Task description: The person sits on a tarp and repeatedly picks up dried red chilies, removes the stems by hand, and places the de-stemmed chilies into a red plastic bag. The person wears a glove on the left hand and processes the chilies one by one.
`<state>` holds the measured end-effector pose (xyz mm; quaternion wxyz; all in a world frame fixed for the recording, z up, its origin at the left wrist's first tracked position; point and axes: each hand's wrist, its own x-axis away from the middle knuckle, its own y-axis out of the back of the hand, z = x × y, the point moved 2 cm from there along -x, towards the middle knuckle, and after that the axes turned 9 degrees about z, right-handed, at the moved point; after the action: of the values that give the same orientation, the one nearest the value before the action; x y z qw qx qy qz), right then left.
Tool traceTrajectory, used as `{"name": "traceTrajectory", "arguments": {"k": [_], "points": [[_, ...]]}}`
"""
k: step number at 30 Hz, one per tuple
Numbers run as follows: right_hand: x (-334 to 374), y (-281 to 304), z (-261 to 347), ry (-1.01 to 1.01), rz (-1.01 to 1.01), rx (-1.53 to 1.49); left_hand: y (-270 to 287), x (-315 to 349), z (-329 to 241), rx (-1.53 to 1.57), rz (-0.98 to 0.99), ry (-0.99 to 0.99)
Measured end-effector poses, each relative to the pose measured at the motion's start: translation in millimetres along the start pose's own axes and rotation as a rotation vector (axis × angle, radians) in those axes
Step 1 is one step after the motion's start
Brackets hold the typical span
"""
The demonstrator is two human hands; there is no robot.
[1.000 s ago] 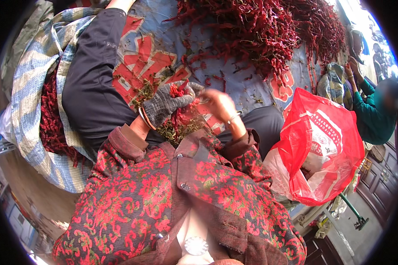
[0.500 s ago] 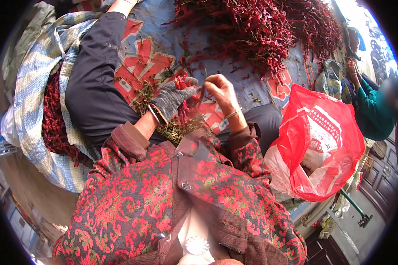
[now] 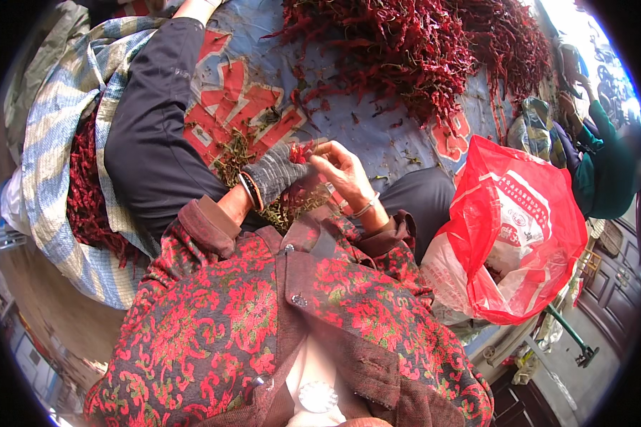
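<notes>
My left hand [image 3: 274, 171], in a grey knitted glove, is closed round a small bunch of dried red chilies [image 3: 300, 152]. Some of their red bodies hang below the glove. Bare, with a bangle at the wrist, my right hand [image 3: 345, 174] meets the bunch from the right. Its thumb and forefinger are pinched on a chili at the bunch's upper end; the exact part gripped is hidden. Between my legs, under the hands, lies a litter of greenish-brown stems [image 3: 233, 160].
A large heap of dried red chilies [image 3: 392, 57] covers the far part of the blue and red printed sheet [image 3: 377, 135]. On my left a checked woven sack [image 3: 53, 153] holds more chilies. An open red plastic bag [image 3: 470, 235] stands at my right; beyond it sits another person [image 3: 609, 171].
My right hand has moved left and slightly down, from just apart to touching the bunch. The left glove has turned a little. At the right, the other person has shifted.
</notes>
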<state>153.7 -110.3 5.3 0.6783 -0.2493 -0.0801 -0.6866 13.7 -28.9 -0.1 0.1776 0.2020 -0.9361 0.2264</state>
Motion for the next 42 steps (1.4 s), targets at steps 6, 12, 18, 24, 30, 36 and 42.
{"name": "traceTrajectory", "arguments": {"k": [6,12,18,24,30,36,42], "points": [[7.1,-28.1,12.1,0.621,-0.193,1.134,10.8,-4.0,42.4,-0.331,0.086,0.117],[16.8,-23.4,23.3,0.391,-0.116,0.878,9.0,-13.6,82.8,-0.689,0.040,-0.035],[5.4,50.3,-34.8,-0.017,-0.294,1.311,19.6,0.1,34.1,0.225,-0.399,0.129],[-35.0,36.1,-50.3,-0.086,-0.327,1.191,13.0,0.5,28.0,0.323,-0.339,0.130],[-25.8,-1.5,-8.5,0.159,-0.144,0.532,9.2,-7.9,24.4,0.285,-0.306,-0.053],[-54.1,16.1,-6.3,0.241,-0.274,0.669,25.4,-3.8,17.9,0.502,-0.473,-0.001],[-103.4,28.9,-16.1,0.254,-0.415,1.419,28.4,-5.0,26.1,0.457,-0.471,0.043]]}}
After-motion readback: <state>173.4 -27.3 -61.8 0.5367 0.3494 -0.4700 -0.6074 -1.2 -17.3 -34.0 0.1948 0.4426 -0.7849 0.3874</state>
